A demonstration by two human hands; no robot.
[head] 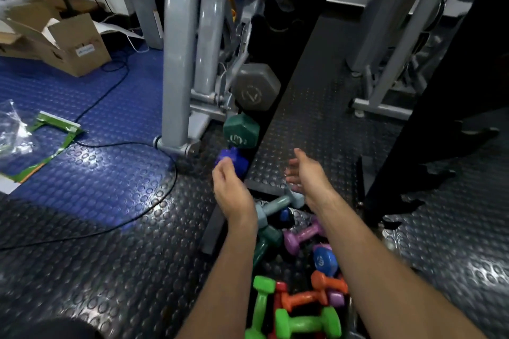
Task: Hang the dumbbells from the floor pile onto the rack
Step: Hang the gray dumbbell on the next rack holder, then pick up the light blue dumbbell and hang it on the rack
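A black upright rack (pixel 278 107) rises ahead, seen against a mirror. It carries a grey dumbbell (pixel 256 87) and, below it, a dark green dumbbell (pixel 241 131). My left hand (pixel 230 187) holds a blue dumbbell (pixel 234 161) at the rack just under the green one. My right hand (pixel 308 173) hovers to the right of the rack, fingers spread, holding nothing. On the floor beneath my forearms lies the pile: a grey-blue dumbbell (pixel 278 202), a purple one (pixel 303 235), a blue one (pixel 325 259), an orange one (pixel 305 296) and bright green ones (pixel 305 322).
A grey exercise machine (pixel 181 49) stands just left of the rack. A black cable (pixel 115 143) loops over the blue floor mat. An open cardboard box (pixel 68 44) sits at far left, with plastic wrapping (pixel 13 129) and green packaging (pixel 59 126) nearby. Mirror at right reflects machine legs.
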